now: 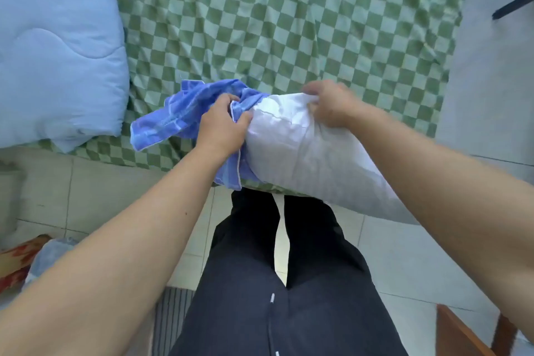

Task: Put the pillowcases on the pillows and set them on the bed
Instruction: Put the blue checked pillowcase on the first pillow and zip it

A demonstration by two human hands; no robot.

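I'm standing at the near edge of the bed point(289, 23), green-checked sheet across it, a pale blue quilt point(57, 46) folded toward its left side. The white pillow point(312, 153) lies across that near edge, its far end pointing over the sheet, its near end running out of view under my right forearm. My left hand point(224, 127) has fingers curled and thumb pinched into the bunched mouth of the blue pillowcase point(176, 118), which sits gathered at the pillow's far end and trails loose onto the sheet. My right hand point(332, 107) grips the pillow's far corner, fingers curled into the white fabric; the fingertips are blurred, so I can't tell how deep the hold is. Step in hand, as I read it: feeding the first corner into the case opening; almost all of the pillow is bare. Next move likely calls for holding the mouth open while pushing the corner in, then drawing the case back along the pillow.
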